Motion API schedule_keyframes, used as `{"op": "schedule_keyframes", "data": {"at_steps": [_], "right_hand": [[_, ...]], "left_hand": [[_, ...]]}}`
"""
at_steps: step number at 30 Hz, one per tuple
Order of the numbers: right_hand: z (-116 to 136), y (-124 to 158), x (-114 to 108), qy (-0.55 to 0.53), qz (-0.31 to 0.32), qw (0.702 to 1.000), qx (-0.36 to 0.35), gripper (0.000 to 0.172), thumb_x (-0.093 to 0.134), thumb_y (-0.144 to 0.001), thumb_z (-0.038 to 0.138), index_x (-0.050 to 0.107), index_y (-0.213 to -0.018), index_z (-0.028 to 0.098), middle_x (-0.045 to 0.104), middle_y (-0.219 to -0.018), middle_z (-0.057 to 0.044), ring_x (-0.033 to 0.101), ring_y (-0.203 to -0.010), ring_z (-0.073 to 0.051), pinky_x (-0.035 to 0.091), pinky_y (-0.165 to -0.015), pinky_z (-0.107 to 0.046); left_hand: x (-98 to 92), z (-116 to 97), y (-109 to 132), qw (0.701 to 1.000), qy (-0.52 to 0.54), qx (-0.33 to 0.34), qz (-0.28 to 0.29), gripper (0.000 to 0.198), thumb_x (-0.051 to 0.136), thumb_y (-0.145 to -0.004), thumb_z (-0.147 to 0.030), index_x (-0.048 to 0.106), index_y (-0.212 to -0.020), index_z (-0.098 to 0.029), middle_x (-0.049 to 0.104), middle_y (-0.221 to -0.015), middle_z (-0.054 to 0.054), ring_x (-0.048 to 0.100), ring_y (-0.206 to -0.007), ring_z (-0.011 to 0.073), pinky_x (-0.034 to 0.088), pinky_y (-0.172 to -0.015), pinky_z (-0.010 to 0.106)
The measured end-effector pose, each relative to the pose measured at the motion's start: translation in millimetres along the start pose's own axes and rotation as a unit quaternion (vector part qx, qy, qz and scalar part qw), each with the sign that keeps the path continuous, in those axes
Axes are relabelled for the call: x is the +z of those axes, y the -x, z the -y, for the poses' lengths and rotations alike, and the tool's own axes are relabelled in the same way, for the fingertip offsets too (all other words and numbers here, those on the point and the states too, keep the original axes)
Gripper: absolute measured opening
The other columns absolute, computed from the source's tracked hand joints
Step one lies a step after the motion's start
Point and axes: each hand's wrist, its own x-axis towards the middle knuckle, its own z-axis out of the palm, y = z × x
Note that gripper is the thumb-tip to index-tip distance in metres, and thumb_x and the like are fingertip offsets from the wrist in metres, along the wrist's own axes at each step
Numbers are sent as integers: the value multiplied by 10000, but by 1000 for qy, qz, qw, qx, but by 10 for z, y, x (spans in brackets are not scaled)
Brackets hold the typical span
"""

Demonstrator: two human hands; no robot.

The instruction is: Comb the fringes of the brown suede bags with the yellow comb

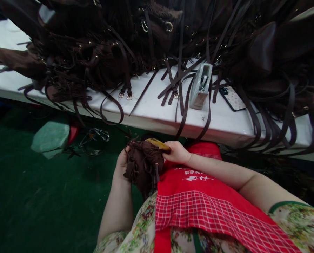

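Note:
My left hand (122, 162) is closed around a bunch of dark brown fringe (143, 165) from a suede piece held over my lap. My right hand (177, 151) grips a yellow comb (157, 144) that rests on top of the fringe. Both hands sit just below the edge of the white table (151, 112). A red apron (199, 200) covers my lap.
A large heap of brown fringed bags and straps (157, 38) covers the table, straps hanging over its edge. A grey tape dispenser (201, 86) and a phone (233, 98) lie near the edge. On the green floor (27, 196) are a pale bag (51, 137) and tangled wire (93, 140).

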Motion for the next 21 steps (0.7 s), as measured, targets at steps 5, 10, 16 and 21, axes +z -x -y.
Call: {"op": "schedule_keyframes", "data": {"at_steps": [5, 10, 16, 21], "right_hand": [[-17, -29, -271, 17, -29, 998, 43, 305, 583, -651, 148, 621, -953, 162, 665, -837, -14, 585, -720, -144, 429, -671, -230], [-159, -64, -340, -23, 9, 993, 116, 258, 539, -672, 135, 678, -889, 157, 702, -822, -18, 631, -759, -165, 466, -715, -249], [11, -261, -378, -115, 90, 988, 40, 233, 520, -728, 148, 681, -897, 149, 691, -806, 6, 632, -734, -151, 482, -685, -233], [434, -543, -699, 35, 68, 996, -38, 190, 598, -669, 116, 705, -818, 165, 666, -782, 0, 609, -731, -137, 452, -667, -214]], "left_hand": [[84, 11, 59, 998, -57, -24, 22, 459, 684, -682, -392, 649, -1058, -132, 689, -1054, 145, 640, -983, 350, 534, -827, 488], [131, -69, -155, 966, -243, 92, -12, 405, 763, -606, -225, 657, -986, -137, 715, -863, 88, 679, -755, 261, 551, -697, 367], [394, -150, -465, 871, -439, 190, 113, 372, 646, -452, 37, 707, -750, -176, 701, -959, 81, 569, -1097, 306, 424, -985, 344], [485, 76, -481, 871, -438, 68, 213, 388, 609, -478, -20, 723, -826, -150, 719, -866, 81, 638, -885, 313, 491, -837, 373]]}}
